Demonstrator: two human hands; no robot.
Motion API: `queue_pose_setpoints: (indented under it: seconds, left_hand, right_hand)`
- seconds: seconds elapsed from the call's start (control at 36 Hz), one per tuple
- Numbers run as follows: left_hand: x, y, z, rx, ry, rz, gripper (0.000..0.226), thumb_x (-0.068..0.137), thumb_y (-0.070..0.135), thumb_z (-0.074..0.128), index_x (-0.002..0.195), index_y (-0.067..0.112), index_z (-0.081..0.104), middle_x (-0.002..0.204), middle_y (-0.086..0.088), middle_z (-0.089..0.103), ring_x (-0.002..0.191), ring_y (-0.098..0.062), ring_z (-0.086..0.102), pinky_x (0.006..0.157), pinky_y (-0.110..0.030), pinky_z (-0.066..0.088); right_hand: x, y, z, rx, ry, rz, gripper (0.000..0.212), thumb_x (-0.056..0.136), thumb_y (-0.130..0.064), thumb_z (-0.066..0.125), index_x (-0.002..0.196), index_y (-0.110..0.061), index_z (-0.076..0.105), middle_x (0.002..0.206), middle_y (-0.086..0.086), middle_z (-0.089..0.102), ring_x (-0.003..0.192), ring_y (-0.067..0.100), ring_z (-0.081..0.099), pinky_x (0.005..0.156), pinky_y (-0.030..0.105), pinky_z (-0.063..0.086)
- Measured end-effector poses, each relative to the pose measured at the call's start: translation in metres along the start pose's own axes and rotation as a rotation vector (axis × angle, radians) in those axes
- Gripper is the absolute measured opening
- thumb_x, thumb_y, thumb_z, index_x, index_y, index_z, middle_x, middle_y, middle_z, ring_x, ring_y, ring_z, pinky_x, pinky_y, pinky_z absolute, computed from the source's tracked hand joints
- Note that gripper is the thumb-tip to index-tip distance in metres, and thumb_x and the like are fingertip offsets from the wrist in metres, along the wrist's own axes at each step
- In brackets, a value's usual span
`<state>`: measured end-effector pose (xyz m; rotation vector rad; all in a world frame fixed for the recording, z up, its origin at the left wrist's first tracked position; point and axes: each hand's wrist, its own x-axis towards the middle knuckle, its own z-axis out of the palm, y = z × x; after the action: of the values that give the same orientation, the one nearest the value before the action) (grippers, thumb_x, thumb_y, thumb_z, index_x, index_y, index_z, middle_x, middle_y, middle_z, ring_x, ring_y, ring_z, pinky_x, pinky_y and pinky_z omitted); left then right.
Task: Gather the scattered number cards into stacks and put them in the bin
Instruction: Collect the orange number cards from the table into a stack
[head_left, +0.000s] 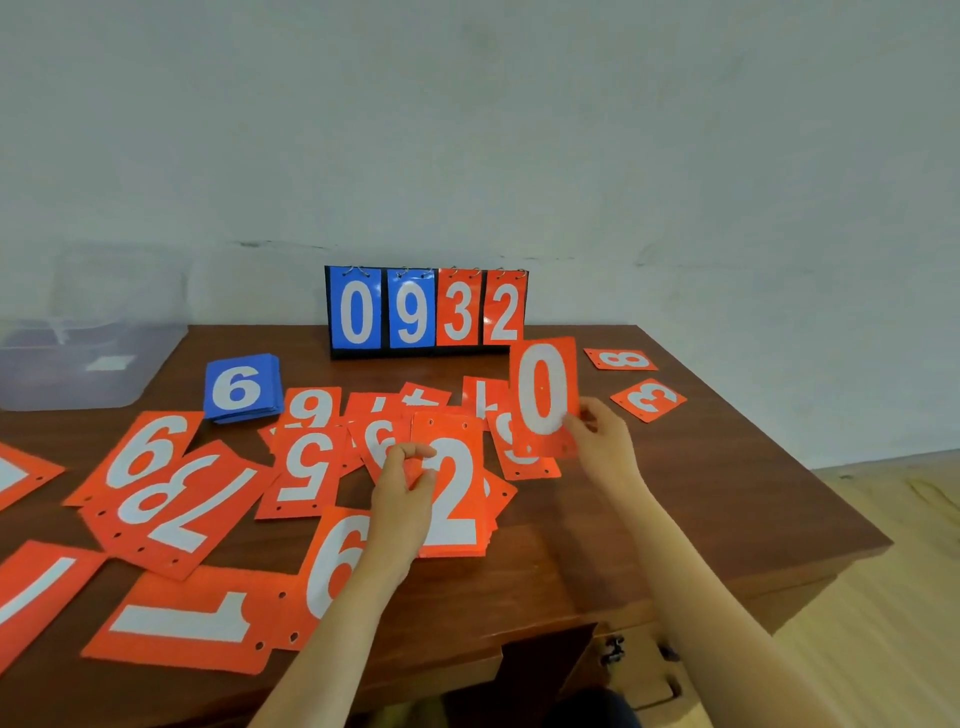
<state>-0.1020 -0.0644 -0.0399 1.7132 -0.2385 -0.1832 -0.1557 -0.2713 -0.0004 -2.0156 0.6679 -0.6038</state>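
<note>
Head view: right hand (602, 441) pinched the red 0 card (543, 389) upright, just right of the red stack (452, 493).
Left hand's fingers (410, 457) curled shut on that stack's left edge; its long axis ran near-to-far.

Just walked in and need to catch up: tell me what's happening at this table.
A person is gathering loose orange number cards on a wooden table. The right hand holds up an orange 0 card, while the left hand rests on an orange stack topped by a 2. A blue stack showing 6 is already made. Many orange cards remain scattered, and the clear bin at the far left looks empty of cards.
</note>
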Motion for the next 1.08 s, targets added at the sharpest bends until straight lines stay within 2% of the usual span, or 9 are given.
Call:
queue_pose_setpoints:
  seconds: [0.11, 0.19, 0.36, 0.44, 0.53, 0.64, 0.72, 0.92, 1.08]
  left_hand:
    - [-0.003, 0.004, 0.003, -0.031, -0.007, -0.007, 0.020, 0.095, 0.017, 0.052, 0.108, 0.031, 0.049, 0.134, 0.000, 0.047, 0.105, -0.016, 0.055, 0.080, -0.030, 0.055]
    - [-0.008, 0.005, 0.007, -0.049, -0.036, 0.008, 0.018, 0.095, 0.020, 0.052, 0.102, 0.036, 0.049, 0.130, 0.002, 0.048, 0.102, -0.016, 0.058, 0.075, -0.030, 0.057]
    - [-0.014, 0.008, 0.008, -0.051, -0.053, -0.017, 0.017, 0.095, 0.022, 0.053, 0.099, 0.038, 0.049, 0.130, 0.001, 0.048, 0.107, -0.023, 0.058, 0.082, -0.040, 0.057]
    - [-0.015, 0.008, 0.007, -0.056, -0.048, -0.027, 0.017, 0.094, 0.022, 0.053, 0.101, 0.037, 0.049, 0.131, 0.001, 0.048, 0.108, -0.023, 0.058, 0.082, -0.041, 0.057]
    - [-0.015, 0.007, 0.007, -0.048, -0.041, -0.037, 0.018, 0.095, 0.021, 0.053, 0.107, 0.034, 0.049, 0.133, 0.000, 0.047, 0.109, -0.023, 0.057, 0.083, -0.039, 0.057]
    - [-0.016, 0.008, 0.010, -0.042, -0.046, -0.044, 0.019, 0.095, 0.021, 0.052, 0.108, 0.034, 0.049, 0.132, 0.001, 0.047, 0.107, -0.022, 0.058, 0.080, -0.037, 0.057]
    - [-0.016, 0.008, 0.013, -0.037, -0.049, -0.044, 0.020, 0.095, 0.020, 0.052, 0.107, 0.035, 0.048, 0.134, 0.001, 0.046, 0.108, -0.021, 0.057, 0.080, -0.035, 0.057]
    - [-0.015, 0.006, 0.014, -0.024, -0.056, -0.049, 0.020, 0.095, 0.019, 0.051, 0.105, 0.036, 0.048, 0.138, -0.001, 0.044, 0.111, -0.022, 0.056, 0.080, -0.034, 0.057]
    - [-0.016, 0.002, 0.015, -0.004, -0.046, -0.039, 0.021, 0.095, 0.019, 0.051, 0.104, 0.037, 0.047, 0.137, 0.000, 0.044, 0.113, -0.021, 0.054, 0.082, -0.033, 0.056]
  right_hand:
    - [-0.027, 0.005, -0.010, 0.196, -0.016, -0.006, 0.022, 0.094, -0.020, 0.057, 0.115, -0.023, 0.053, 0.105, -0.009, 0.060, 0.094, 0.008, 0.061, 0.070, 0.014, 0.050]
    - [-0.040, 0.010, -0.017, 0.251, -0.029, 0.002, 0.020, 0.093, -0.018, 0.058, 0.111, -0.023, 0.055, 0.100, -0.009, 0.061, 0.091, 0.007, 0.062, 0.066, 0.014, 0.051]
    - [-0.038, 0.029, -0.047, -0.164, 0.086, -0.080, 0.015, 0.094, -0.019, 0.055, 0.103, -0.025, 0.065, 0.094, -0.011, 0.067, 0.095, 0.009, 0.062, 0.084, 0.028, 0.053]
    - [-0.034, 0.037, -0.062, -0.527, 0.157, -0.064, 0.023, 0.096, -0.023, 0.052, 0.112, -0.020, 0.067, 0.112, 0.000, 0.061, 0.113, 0.019, 0.044, 0.088, 0.026, 0.041]
    - [-0.032, 0.039, -0.072, -0.637, 0.176, -0.012, 0.023, 0.095, -0.026, 0.054, 0.112, -0.024, 0.068, 0.115, 0.003, 0.051, 0.109, 0.020, 0.035, 0.091, 0.028, 0.038]
    - [-0.034, 0.040, -0.076, -0.613, 0.227, -0.158, 0.022, 0.094, -0.028, 0.056, 0.110, -0.027, 0.070, 0.091, -0.003, 0.051, 0.092, 0.013, 0.035, 0.078, 0.024, 0.033]
    - [-0.038, 0.039, -0.075, -0.565, 0.209, -0.247, 0.021, 0.093, -0.025, 0.058, 0.109, -0.026, 0.071, 0.081, -0.006, 0.059, 0.082, 0.011, 0.049, 0.069, 0.024, 0.042]
    - [-0.043, 0.040, -0.063, -0.328, 0.039, -0.029, 0.028, 0.096, -0.022, 0.048, 0.118, -0.016, 0.065, 0.116, 0.001, 0.067, 0.101, 0.014, 0.062, 0.087, 0.028, 0.050]
    - [-0.045, 0.051, -0.061, -0.225, 0.088, 0.023, 0.019, 0.091, -0.024, 0.060, 0.109, -0.018, 0.064, 0.113, 0.000, 0.066, 0.100, 0.013, 0.061, 0.084, 0.026, 0.050]
